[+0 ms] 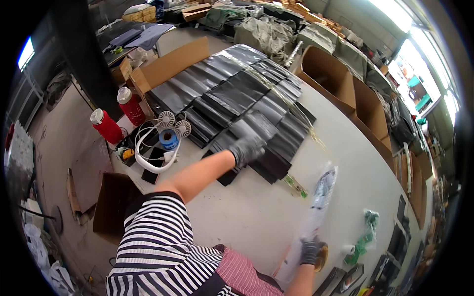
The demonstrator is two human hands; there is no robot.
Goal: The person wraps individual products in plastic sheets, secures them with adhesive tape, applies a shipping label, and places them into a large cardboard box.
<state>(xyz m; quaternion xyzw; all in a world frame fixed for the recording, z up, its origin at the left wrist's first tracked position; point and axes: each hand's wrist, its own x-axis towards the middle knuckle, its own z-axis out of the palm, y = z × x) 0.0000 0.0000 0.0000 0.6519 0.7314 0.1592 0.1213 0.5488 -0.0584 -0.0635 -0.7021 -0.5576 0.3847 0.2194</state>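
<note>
My left hand (pixel 247 150), in a dark grey glove, is at the near edge of a spread of flat black plastic packets (pixel 239 91). It touches a shiny grey-black packet (pixel 254 126); motion blur smears its fingers. My right hand (pixel 310 250), gloved too, is closed at the edge of a long clear plastic bag (pixel 321 197) with something greyish inside its far end. A brown roll of tape (pixel 322 256) sits right against that hand. Between the hands lies a small clear packet with green bits (pixel 295 185).
At left stand two red bottles (pixel 106 126), a white neck fan (pixel 153 166), a blue roll (pixel 168 139) and a phone (pixel 153 165). Open cardboard boxes (pixel 326 74) line the table's far right edge. Green-and-white wrapping (pixel 364 239) and dark cases (pixel 351 277) lie at right.
</note>
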